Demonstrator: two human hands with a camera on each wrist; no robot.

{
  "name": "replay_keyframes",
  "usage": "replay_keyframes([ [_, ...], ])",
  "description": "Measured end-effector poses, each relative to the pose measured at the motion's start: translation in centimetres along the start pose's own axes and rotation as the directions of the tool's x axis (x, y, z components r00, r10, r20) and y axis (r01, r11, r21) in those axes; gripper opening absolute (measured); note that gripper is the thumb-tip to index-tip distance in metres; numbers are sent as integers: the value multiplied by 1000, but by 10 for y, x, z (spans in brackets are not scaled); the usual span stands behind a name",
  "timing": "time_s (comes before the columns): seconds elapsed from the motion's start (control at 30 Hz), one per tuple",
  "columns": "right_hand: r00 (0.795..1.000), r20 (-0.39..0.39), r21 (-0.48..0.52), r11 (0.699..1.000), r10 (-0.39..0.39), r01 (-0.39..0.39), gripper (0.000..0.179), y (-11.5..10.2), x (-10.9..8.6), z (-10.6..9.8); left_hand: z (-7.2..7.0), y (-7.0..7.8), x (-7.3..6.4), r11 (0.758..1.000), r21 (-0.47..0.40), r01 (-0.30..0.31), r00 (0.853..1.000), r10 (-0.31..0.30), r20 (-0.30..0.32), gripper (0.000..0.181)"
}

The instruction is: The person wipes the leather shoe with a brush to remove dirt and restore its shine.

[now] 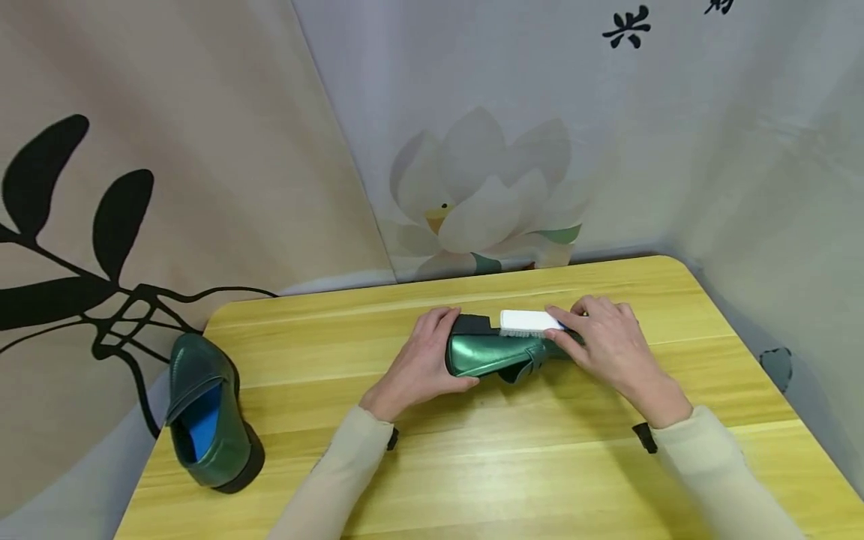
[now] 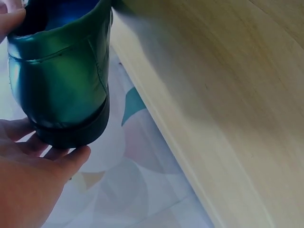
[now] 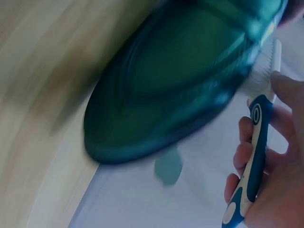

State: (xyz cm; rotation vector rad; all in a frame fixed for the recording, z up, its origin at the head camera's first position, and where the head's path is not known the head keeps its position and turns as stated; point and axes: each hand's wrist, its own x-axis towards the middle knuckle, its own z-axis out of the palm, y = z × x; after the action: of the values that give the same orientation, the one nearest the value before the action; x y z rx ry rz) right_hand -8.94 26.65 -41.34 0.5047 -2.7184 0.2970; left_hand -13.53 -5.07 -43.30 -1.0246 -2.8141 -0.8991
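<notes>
A shiny green loafer (image 1: 482,355) with a black heel lies on its side above the table, its sole facing away from me. My left hand (image 1: 424,360) grips it around the heel, thumb on the near side. In the left wrist view the back of the loafer (image 2: 61,80) and its blue lining show. My right hand (image 1: 610,349) holds a white brush (image 1: 529,321) with a blue-and-white handle (image 3: 256,156). The bristles touch the edge of the shoe by the sole. In the right wrist view the loafer's toe (image 3: 156,104) is blurred.
A second green loafer (image 1: 212,420) with a blue insole stands at the left edge of the wooden table (image 1: 472,472). Behind the table hangs a pale curtain (image 1: 513,90) printed with a flower and dark leaves.
</notes>
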Motion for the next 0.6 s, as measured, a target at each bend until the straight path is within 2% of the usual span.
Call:
replay_keyframes([
  [0.13,1000,4,14,1000,-5,5,44,-5,3,1,1,1,-1,1000,3,7,1000,-7,11,107],
  [0.33,998,-24,5,999,51,-51,43,9,-8,-9,2,0,-5,1000,10,29,1000,-29,6,108],
  [0.43,1000,-19,16,1000,18,-18,44,5,-6,-5,3,1,-7,1000,13,27,1000,-27,-7,108],
  [0.6,998,-27,39,998,-51,52,46,-21,4,11,4,1,-9,1000,9,30,1000,-30,-7,108],
])
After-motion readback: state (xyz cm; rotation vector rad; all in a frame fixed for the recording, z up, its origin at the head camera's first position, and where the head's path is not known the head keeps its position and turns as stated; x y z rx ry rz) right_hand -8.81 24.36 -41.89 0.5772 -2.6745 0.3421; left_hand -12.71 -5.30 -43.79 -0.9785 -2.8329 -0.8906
